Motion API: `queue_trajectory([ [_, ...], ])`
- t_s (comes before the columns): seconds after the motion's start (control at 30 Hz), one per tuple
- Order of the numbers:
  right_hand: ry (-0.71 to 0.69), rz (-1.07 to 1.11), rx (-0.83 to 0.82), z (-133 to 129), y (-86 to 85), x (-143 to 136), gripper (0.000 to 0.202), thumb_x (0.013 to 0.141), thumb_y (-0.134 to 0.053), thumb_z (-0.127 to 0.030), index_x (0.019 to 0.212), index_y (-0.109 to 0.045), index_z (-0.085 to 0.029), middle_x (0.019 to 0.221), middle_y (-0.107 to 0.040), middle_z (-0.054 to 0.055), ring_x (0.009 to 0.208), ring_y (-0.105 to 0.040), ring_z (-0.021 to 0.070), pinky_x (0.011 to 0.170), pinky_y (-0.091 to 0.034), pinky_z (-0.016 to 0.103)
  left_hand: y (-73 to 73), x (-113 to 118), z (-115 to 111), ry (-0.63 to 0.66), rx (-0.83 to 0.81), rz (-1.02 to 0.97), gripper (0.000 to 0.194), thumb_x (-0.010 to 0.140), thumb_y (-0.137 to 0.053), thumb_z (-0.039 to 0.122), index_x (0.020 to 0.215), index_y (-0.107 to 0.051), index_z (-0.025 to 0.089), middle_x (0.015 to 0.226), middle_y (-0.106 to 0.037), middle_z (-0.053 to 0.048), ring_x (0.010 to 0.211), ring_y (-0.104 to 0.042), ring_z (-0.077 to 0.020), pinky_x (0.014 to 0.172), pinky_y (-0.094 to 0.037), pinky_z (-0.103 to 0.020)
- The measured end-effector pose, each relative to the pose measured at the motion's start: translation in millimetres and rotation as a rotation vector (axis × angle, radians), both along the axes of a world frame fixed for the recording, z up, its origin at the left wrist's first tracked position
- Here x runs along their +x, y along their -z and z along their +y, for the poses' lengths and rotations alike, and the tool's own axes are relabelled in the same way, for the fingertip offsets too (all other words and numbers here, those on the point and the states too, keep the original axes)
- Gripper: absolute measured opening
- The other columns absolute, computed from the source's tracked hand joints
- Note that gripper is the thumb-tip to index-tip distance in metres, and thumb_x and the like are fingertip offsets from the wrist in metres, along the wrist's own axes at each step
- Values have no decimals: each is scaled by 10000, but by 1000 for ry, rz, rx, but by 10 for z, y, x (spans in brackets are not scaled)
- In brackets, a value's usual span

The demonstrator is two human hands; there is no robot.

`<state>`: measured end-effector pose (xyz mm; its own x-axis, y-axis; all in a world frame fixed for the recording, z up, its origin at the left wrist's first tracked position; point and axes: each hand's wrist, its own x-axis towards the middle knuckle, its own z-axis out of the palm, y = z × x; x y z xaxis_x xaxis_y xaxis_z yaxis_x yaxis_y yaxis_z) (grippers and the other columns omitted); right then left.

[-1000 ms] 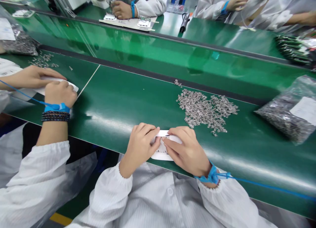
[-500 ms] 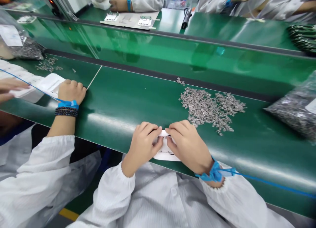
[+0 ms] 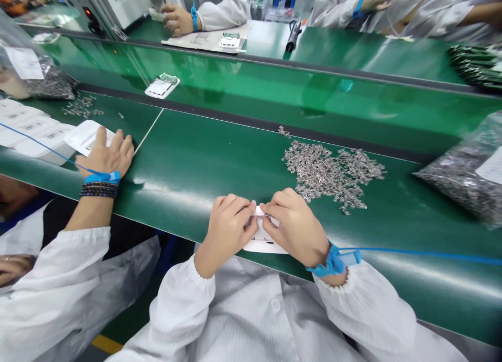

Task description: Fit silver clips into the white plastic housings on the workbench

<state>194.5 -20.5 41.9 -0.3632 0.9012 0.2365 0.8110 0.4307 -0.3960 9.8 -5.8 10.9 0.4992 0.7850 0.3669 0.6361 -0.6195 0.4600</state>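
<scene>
Both hands meet over a white plastic casing [image 3: 263,245] near the table's front edge. My left hand [image 3: 229,228] grips its left side, thumb and fingers pressed together. From the right, my right hand [image 3: 296,228] pinches the same casing, with a blue strap around the wrist. The casing's far edge shows between the fingertips, which nearly touch. Small parts under the fingers are hidden. A pile of small metal pieces [image 3: 321,168] lies beyond my right hand on the green table [image 3: 196,158].
At the left, a co-worker's hand [image 3: 107,153] rests by a white casing [image 3: 86,137] and a row of white casings [image 3: 35,129]. A bag of metal pieces [image 3: 466,173] lies at right. A white casing with a circuit board [image 3: 162,86] sits on the green strip beyond.
A casing with a circuit board has appeared on the green strip beyond. The co-worker's fingers have spread, and their other hand has moved down. My hands stay nearly in place on the casing.
</scene>
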Motion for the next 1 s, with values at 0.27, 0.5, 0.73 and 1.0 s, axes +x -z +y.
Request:
queue_trajectory([
  [0.27, 4, 83, -67, 60, 52, 39, 98, 858, -649, -124, 893, -737, -148, 846, -567, 59, 848, -467, 208, 756, -412, 364, 19, -9, 27, -8, 26, -19, 157, 957, -569, 239, 1040, -699, 210, 993, -711, -21, 891, -569, -175, 770, -364, -365],
  [0.5, -27, 72, -58, 66, 54, 51, 114, 870, -635, -109, 914, -735, -144, 878, -569, 63, 872, -462, 211, 775, -403, 360, 76, -18, 27, -26, 28, -49, 150, 950, -584, 230, 1039, -703, 209, 1001, -703, -23, 946, -572, -175, 789, -369, -354],
  [0.73, -31, -45, -35, 77, 44, -13, 60, 837, -647, -111, 818, -689, -149, 854, -533, 57, 846, -445, 211, 740, -358, 354, 73, -12, 47, -12, 20, -55, 145, 933, -601, 233, 1033, -697, 192, 932, -693, -32, 894, -570, -175, 770, -372, -354],
  [1.0, -99, -320, 196, 40, 8, -50, 120, 884, -591, -106, 775, -623, -144, 828, -507, 79, 837, -417, 237, 702, -296, 375, 30, -5, 27, -54, 64, 4, 126, 929, -609, 248, 1003, -706, 218, 900, -699, -17, 908, -559, -182, 808, -345, -387],
])
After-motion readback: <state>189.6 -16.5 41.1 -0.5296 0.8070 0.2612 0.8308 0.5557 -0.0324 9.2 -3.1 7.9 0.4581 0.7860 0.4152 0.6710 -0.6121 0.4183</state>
